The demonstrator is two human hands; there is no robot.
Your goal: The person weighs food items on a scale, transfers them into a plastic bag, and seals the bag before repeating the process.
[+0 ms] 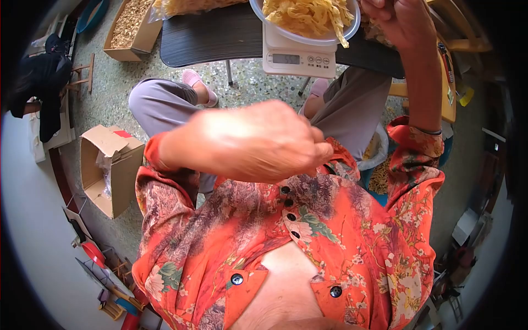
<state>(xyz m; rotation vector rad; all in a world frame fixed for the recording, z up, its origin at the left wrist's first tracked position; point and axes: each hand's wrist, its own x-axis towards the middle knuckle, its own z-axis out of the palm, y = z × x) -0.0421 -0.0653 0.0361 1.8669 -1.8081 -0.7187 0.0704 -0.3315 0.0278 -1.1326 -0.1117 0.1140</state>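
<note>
My left hand [250, 142] is held over my lap in front of my floral shirt, smeared a little by motion. Its fingers are curled closed, and what they hold, if anything, is hidden. At the upper right, my right hand [400, 21] is beside a plastic bowl [356, 27], its fingers bent together and partly cut off by the top edge; I cannot make out anything in them. Wrinkled yellow dried strips [308, 16] fill the bowl, and one piece hangs over its rim. The bowl rests on a white digital scale [300, 59], whose display is lit but blurred.
The scale stands on a dark table [212, 38] with a clear bag of yellow strips [192, 5]. Cardboard boxes [113, 170] are on the speckled floor, one holding brown dried pieces [130, 25]. Near my right knee stand containers of dried pieces [379, 179]. A person in dark clothes [47, 82] is at the left.
</note>
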